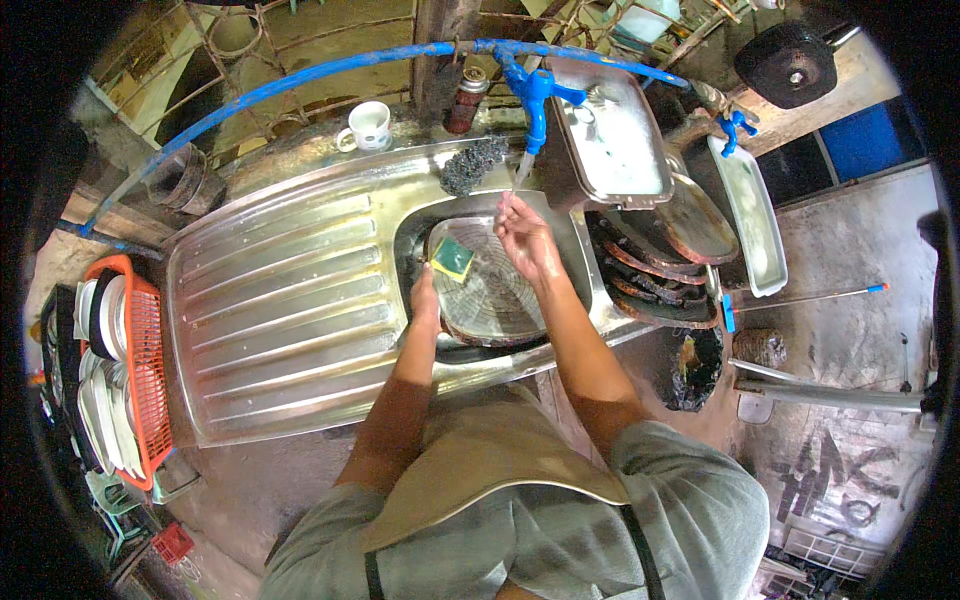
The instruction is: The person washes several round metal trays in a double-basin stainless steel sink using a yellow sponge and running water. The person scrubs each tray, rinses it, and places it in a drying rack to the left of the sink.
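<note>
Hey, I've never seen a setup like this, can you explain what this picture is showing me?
There's no machine here: those are a person's own bare hands. The single picture comes from a wide fisheye camera on their head, looking down, so straight edges bend.

A round wooden slab sits in the basin of a ribbed steel sink top. A green and yellow sponge lies on the slab. The left hand is at the slab's edge, beside the sponge; how firmly it grips isn't clear. The right hand is below the blue tap, with nothing clearly held.

Around them are a white mug and an orange basket of plates.
</note>
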Demonstrator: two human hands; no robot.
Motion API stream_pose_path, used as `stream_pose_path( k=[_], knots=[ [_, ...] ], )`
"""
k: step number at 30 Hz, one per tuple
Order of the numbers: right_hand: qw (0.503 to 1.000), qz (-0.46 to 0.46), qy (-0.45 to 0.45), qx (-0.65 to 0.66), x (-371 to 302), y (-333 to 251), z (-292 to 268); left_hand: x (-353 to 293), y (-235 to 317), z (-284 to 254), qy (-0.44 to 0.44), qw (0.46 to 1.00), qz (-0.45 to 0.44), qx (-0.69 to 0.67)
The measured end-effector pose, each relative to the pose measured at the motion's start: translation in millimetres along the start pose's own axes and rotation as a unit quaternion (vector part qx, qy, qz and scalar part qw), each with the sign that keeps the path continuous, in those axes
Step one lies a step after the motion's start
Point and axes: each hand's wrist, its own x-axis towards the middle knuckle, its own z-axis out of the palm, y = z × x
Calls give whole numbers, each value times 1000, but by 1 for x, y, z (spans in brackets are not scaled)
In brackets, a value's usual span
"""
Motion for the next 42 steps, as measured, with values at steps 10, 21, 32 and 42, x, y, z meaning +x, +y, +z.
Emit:
stream_pose_path(
  k=[10, 21, 32, 42],
  knots=[
    [970, 68, -209, 107, -62, -33, 45, -17, 8, 9, 9, 1000, -9, 18],
    [971, 68, -229, 16, -79, -56, 68, -10, 2, 6, -22, 1000, -13, 9],
    [934, 107, -338, 33, -86, -68, 81, -15, 9, 10, 5, 999, -42, 3],
    [926, 129, -353, 41, -86, -68, 88, -16, 12, 9, 0, 999, -35, 0]
  ],
)
